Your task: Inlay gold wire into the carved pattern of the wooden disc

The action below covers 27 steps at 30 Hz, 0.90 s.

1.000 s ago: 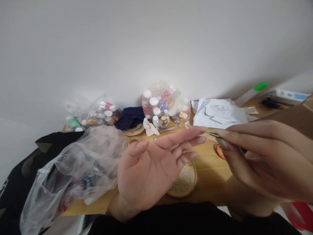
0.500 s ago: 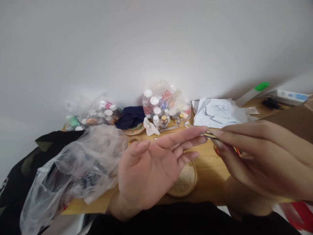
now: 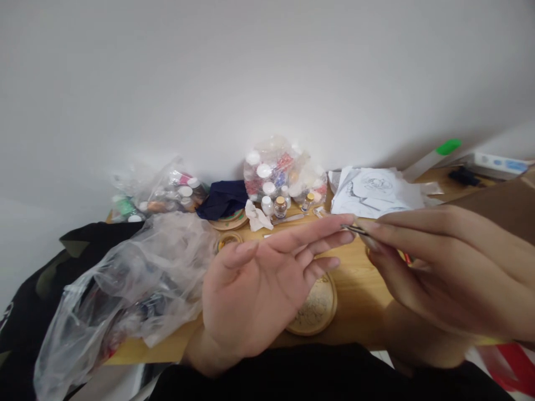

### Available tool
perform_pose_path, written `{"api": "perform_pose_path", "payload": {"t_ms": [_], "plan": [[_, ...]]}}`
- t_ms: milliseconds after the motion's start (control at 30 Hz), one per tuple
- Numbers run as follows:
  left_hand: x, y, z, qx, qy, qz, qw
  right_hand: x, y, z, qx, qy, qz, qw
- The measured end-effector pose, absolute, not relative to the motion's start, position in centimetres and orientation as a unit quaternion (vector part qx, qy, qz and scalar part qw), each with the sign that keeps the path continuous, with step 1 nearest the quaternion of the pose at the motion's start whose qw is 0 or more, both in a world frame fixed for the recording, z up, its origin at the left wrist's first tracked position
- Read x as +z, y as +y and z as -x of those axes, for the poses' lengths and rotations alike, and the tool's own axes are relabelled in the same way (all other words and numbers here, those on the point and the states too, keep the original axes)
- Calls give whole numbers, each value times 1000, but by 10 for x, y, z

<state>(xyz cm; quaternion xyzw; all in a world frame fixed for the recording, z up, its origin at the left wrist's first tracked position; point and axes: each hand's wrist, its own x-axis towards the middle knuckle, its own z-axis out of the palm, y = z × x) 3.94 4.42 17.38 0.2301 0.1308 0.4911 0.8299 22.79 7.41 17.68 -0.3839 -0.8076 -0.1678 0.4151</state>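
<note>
From my left palm as the dial's centre, the wood-grained counter (image 3: 359, 289), smooth and yellowish-brown, runs beneath everything. At nine o'clock slumps a big plastic bag (image 3: 175, 256), filmy, crumpled and milky-clear. Just past twelve, against the wall, a tight transparent bag of bottles (image 3: 271, 167) bulges with round white caps. At two o'clock lie loose sheets of paper (image 3: 371, 192), flat and overlapping, with dark line drawings on them.

My right hand (image 3: 447, 273), at three o'clock, has thumb and fingers pinching a slim tool. My left hand (image 3: 254, 295) is palm up and holds nothing in its palm, thumb apart, fingers stretched toward two o'clock. Below them at three o'clock, partly covered, sits a pale round disc (image 3: 315, 312) with a raised rim and fine dark lines. Toward one o'clock stands a little glass jar (image 3: 280, 207) with a tan lid.

Smallest is the slim tool (image 3: 355, 229), narrow and metallic-looking (tweezer-like, though it's blurred), at two o'clock; its tip meets my left index fingertip or just overlaps it, I can't tell which.
</note>
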Motion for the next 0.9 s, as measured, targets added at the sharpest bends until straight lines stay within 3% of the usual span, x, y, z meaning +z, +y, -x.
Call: {"api": "perform_pose_path", "payload": {"t_ms": [533, 733, 900], "plan": [[175, 41, -37, 491, 122, -227, 832, 177, 77, -235, -119, -803, 435, 390], [173, 43, -37, 494, 118, -227, 831, 174, 76, -227, -153, -792, 397, 438], [173, 43, -38, 492, 134, -241, 826, 176, 77, -226, -149, -799, 396, 428]]}}
